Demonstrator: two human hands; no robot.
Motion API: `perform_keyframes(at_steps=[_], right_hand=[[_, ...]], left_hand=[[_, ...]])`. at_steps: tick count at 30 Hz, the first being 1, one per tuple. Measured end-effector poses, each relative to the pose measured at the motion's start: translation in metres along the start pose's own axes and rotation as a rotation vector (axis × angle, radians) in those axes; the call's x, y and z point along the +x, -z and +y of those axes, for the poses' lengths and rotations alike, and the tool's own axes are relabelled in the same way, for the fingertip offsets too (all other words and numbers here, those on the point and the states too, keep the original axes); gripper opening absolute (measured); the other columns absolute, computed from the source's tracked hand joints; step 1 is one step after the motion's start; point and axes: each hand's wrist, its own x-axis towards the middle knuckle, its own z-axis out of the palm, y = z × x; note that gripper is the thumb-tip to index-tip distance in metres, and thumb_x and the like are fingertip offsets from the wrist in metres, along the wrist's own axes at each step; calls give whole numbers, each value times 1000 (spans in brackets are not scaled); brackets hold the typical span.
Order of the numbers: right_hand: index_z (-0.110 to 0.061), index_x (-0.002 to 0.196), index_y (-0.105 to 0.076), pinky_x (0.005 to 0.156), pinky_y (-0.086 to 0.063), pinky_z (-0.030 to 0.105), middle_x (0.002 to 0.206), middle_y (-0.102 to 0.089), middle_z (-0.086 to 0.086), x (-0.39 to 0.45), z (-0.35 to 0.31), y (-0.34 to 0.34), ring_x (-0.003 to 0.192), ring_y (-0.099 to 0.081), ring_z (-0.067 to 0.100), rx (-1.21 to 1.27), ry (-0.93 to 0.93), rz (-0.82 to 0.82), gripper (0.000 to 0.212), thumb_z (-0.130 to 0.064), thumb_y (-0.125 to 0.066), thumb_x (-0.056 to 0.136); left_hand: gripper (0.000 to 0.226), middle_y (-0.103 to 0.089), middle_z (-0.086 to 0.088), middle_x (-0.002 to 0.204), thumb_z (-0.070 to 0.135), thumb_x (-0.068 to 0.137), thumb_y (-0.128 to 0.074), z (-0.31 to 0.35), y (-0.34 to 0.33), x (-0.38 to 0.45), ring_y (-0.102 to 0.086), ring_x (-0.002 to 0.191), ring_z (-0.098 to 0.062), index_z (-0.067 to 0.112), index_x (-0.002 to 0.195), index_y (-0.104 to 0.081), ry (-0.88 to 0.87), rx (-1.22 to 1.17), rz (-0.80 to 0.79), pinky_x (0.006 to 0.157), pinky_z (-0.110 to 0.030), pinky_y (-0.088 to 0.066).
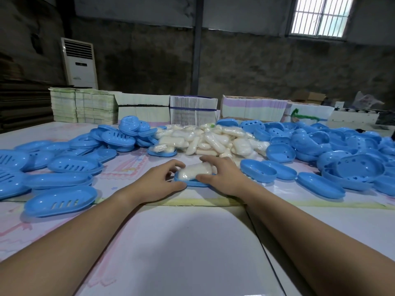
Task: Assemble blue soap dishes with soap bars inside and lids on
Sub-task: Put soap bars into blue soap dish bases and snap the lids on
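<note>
**Soap bar seated in blue dish, both hands on it**

Far left: slotted blue trays (62, 200) piled across the tabletop (192, 242), outermost ones cut off by the frame's left edge. Heap rising toward the back, where individual pieces blur together. Behind, bundled stacks of flat cartons (83, 107) lined along the tabletop's far edge; a white floor-standing air conditioner (79, 63) beyond, against a dim wall.

Centre: bare stretch of tabletop near the body, wide and open beneath both forearms. Left hand (158, 182) curled around the left end of a blue soap dish (197, 184), thumb at the near rim, fingers arched over the top. Wrapped soap bar (193, 170) lying inside that dish, no lid on. Right hand (222, 176) gripping the dish's right end, fingers draped over the bar, thumb at the near rim. Most of the dish hidden under both hands; only the near rim showing. Behind, a mound of wrapped soap bars (211, 138), one more dish with a bar (162, 151) at its left foot.

Right: deep blue shells with round holes (361, 169) heaped to the frame's edge, cut off there. Small open gap between nearest shell and right hand. Barred window (320, 16) upper right, overexposed.
</note>
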Motion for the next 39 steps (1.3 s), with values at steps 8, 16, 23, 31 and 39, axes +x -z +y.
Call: perform_keyframes(at_steps=[8, 16, 23, 31, 39], right_hand=[[-29, 156, -15, 117, -18, 42, 163, -20, -3, 0, 4, -3, 150, -7, 19, -160, -17, -274, 76, -64, -42, 94], [-32, 148, -40, 114, -27, 49, 156, -36, 0, 2, 1, 11, 143, -29, 25, -127, 69, -50, 62, -59, -49, 93], [-30, 140, -45, 109, -27, 56, 142, -51, 2, 0, 31, 33, 133, -40, 31, -501, -297, 15, 49, -39, -52, 92], [-32, 127, -59, 85, -52, 39, 116, -65, -1, -1, 23, 22, 110, -57, 23, -328, -95, 16, 47, -10, -53, 86], [-33, 141, -43, 87, -52, 43, 133, -54, 5, 2, 28, 19, 118, -52, 29, -326, -116, 18, 62, -9, -55, 85]], left_hand=[[35, -57, 14, 126, 44, 90, -70, -3, 0, 0, -54, 110, -3, 54, 119, -53, -42, 78, -3, 93, -24, -44], [30, -56, 11, 126, 47, 88, -71, -2, 0, 1, -54, 109, -4, 59, 109, -53, -31, 80, 3, 95, -26, -44], [29, -54, 15, 129, 46, 91, -68, 1, -1, 0, -51, 114, -6, 47, 118, -57, -19, 78, 1, 84, -7, -37], [25, -55, 16, 122, 46, 92, -67, 2, -1, -1, -51, 104, 4, 46, 115, -59, -19, 63, 2, 79, -7, -37], [24, -53, 26, 112, 47, 91, -68, 0, -1, 0, -53, 104, 2, 48, 113, -59, -8, 52, 4, 79, -10, -39]])
